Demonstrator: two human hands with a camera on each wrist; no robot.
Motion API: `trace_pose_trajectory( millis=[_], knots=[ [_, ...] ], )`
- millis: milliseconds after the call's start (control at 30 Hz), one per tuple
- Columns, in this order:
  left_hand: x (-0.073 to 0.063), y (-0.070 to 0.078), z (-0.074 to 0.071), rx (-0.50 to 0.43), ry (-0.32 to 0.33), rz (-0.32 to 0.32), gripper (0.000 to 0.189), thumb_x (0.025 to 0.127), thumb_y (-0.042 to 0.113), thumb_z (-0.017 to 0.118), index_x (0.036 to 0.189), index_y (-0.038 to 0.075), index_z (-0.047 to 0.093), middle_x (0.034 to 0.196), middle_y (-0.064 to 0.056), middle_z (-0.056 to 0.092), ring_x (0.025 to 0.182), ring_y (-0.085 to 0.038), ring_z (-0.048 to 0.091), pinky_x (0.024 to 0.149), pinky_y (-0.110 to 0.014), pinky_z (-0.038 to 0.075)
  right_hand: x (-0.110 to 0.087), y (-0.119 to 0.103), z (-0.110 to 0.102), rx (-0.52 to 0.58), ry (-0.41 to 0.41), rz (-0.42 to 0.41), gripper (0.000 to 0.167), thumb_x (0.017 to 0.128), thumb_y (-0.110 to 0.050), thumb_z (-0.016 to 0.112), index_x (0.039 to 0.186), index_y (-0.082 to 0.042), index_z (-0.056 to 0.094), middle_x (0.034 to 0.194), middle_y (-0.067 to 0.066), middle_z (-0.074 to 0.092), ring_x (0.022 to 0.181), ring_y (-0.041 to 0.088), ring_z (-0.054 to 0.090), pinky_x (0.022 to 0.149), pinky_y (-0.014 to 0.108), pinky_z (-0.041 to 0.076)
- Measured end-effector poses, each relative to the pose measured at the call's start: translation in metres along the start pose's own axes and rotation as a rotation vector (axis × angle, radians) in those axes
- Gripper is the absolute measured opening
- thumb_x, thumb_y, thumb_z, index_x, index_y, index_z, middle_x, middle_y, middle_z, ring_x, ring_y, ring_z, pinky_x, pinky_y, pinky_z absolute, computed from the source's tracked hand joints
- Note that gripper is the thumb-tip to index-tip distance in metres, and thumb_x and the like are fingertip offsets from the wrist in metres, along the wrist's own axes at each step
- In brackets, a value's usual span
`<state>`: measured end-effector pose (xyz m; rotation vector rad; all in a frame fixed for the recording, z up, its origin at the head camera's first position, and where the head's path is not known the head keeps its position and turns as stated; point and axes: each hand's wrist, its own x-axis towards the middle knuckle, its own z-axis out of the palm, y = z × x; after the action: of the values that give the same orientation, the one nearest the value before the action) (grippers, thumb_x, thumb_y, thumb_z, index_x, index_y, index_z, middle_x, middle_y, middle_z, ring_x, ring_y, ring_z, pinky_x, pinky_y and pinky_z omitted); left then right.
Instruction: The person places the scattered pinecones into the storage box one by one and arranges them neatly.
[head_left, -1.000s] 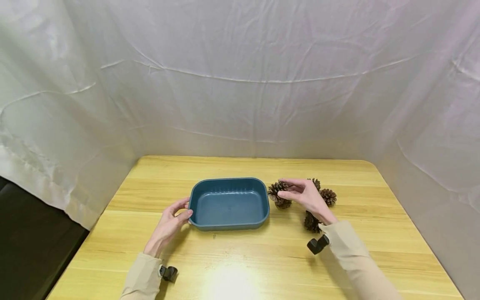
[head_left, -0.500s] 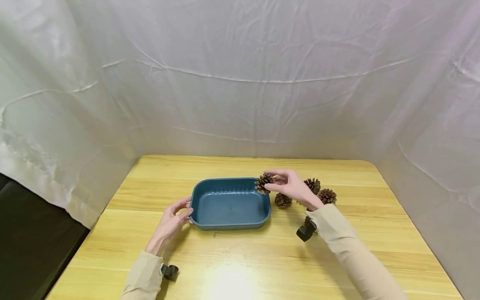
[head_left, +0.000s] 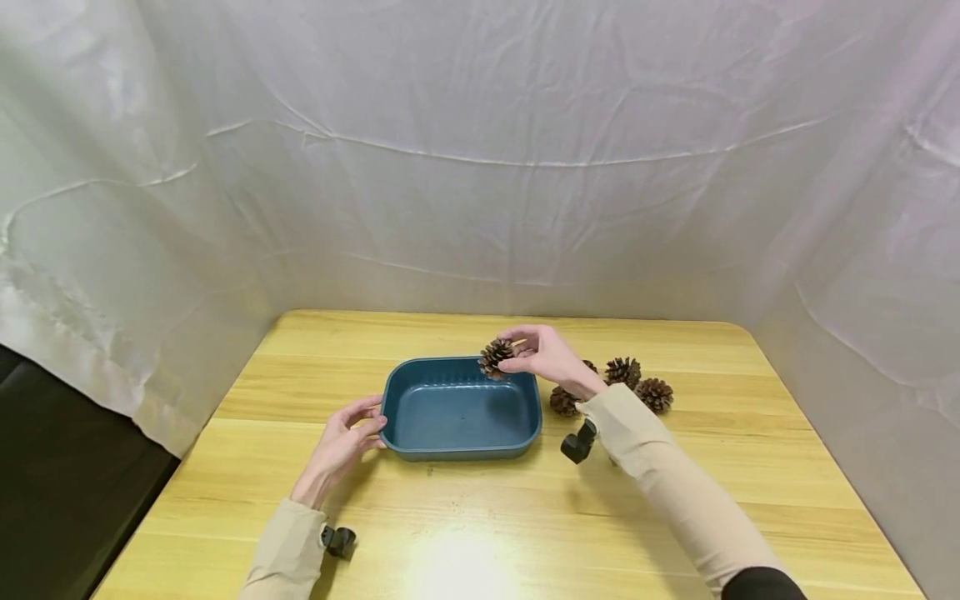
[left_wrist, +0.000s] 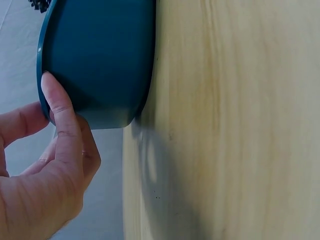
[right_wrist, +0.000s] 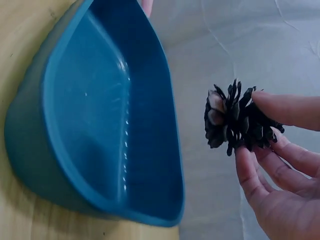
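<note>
A blue rectangular plastic basin (head_left: pixel 461 454) with rounded corners sits on the wooden table; nothing lies in it. My left hand (head_left: pixel 341 446) pinches its left end, with thumb and fingers on either side of the rim, as the left wrist view shows up close. Above the basin's far right part, my right hand (head_left: pixel 547 354) holds a brown pine cone (head_left: pixel 496 359) between thumb and fingertips. In the right wrist view the pine cone (right_wrist: pixel 235 120) has its scales spread, raised over the level of the rim.
Several more pine cones, such as one (head_left: pixel 656 395) at the outer side, lie on the table (head_left: pixel 750 467) right of the basin, partly hidden by the right forearm. A pale cloth (head_left: pixel 480 208) hangs behind and at both sides. Each wrist carries a small black camera (head_left: pixel 577 442).
My right hand has lifted the pine cone off the group at the right and carried it left over the basin. My left hand stays on the rim.
</note>
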<state>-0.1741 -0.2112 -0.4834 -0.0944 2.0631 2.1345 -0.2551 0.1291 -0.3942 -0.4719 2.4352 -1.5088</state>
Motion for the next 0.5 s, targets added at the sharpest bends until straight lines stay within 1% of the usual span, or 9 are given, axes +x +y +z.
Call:
trace_pose_trajectory(
  millis=[133,200,267,367,433,500],
  knots=[
    [0.000,0.001,-0.001,-0.001,-0.011,-0.006,0.053,0.097,-0.003,0.056,0.146,-0.012,0.038,0.102,-0.001,0.050,0.077,-0.006,0.058,0.067,-0.016,0.058,0.010,-0.001,0.008,0.052,-0.017,0.025,0.048,0.086,-0.011,0.079,0.131,-0.007,0.064,0.130,0.014,0.064,0.105,0.021,0.060,0.086,0.029,0.056],
    [0.001,0.002,-0.002,0.001,-0.022,-0.012,0.054,0.098,-0.003,0.055,0.148,-0.012,0.037,0.103,-0.001,0.049,0.078,-0.005,0.058,0.068,-0.016,0.058,0.016,-0.001,0.013,0.107,-0.029,0.040,0.048,0.086,-0.009,0.078,0.131,-0.007,0.064,0.133,0.013,0.062,0.104,0.020,0.059,0.089,0.034,0.057],
    [0.001,0.003,-0.002,0.003,-0.025,-0.015,0.055,0.098,-0.002,0.056,0.148,-0.011,0.036,0.103,-0.001,0.049,0.078,-0.005,0.058,0.069,-0.017,0.059,0.020,-0.001,0.017,0.171,-0.038,0.056,0.047,0.085,-0.005,0.077,0.131,-0.007,0.064,0.134,0.012,0.061,0.103,0.019,0.057,0.095,0.043,0.057],
    [0.001,0.003,-0.002,0.002,-0.029,-0.021,0.055,0.099,-0.001,0.055,0.149,-0.010,0.035,0.103,-0.001,0.049,0.079,-0.005,0.058,0.069,-0.017,0.059,0.026,0.000,0.024,0.258,-0.053,0.065,0.047,0.086,-0.001,0.075,0.132,-0.005,0.064,0.136,0.013,0.058,0.101,0.019,0.055,0.104,0.057,0.051],
    [0.001,0.002,-0.003,-0.001,-0.028,-0.023,0.055,0.099,-0.002,0.055,0.149,-0.010,0.035,0.103,-0.001,0.049,0.078,-0.005,0.058,0.070,-0.017,0.059,0.030,0.001,0.029,0.298,-0.063,0.071,0.048,0.086,0.002,0.074,0.132,-0.003,0.063,0.139,0.013,0.057,0.101,0.017,0.054,0.108,0.060,0.048],
    [0.001,0.002,-0.003,-0.003,-0.031,-0.024,0.055,0.099,-0.002,0.055,0.149,-0.010,0.035,0.103,-0.001,0.050,0.079,-0.005,0.058,0.070,-0.017,0.059,0.034,0.002,0.035,0.345,-0.074,0.078,0.050,0.087,0.005,0.072,0.135,-0.001,0.061,0.141,0.014,0.055,0.100,0.016,0.053,0.110,0.060,0.046]
  ],
)
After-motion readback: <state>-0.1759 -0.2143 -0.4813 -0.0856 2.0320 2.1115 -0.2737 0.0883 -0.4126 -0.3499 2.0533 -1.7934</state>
